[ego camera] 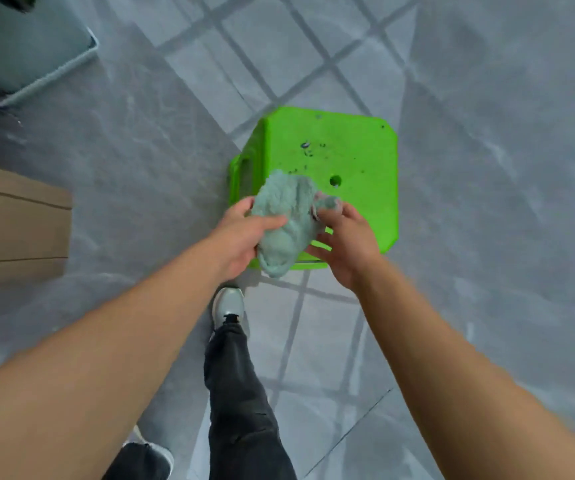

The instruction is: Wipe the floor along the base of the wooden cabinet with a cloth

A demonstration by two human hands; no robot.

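Observation:
A crumpled pale green cloth (286,220) is held up in front of me, above the near edge of a bright green plastic stool (341,161). My left hand (241,237) grips the cloth's left side, thumb across its front. My right hand (345,244) pinches the cloth's upper right corner with the other fingers spread below it. A corner of the wooden cabinet (12,220) shows at the left edge, standing on the grey tiled floor (487,237).
A pale green planter on a tray (26,53) stands at the top left. My legs in dark trousers (241,393) and light shoes are below the hands, one foot close to the stool. Window shadows cross the floor.

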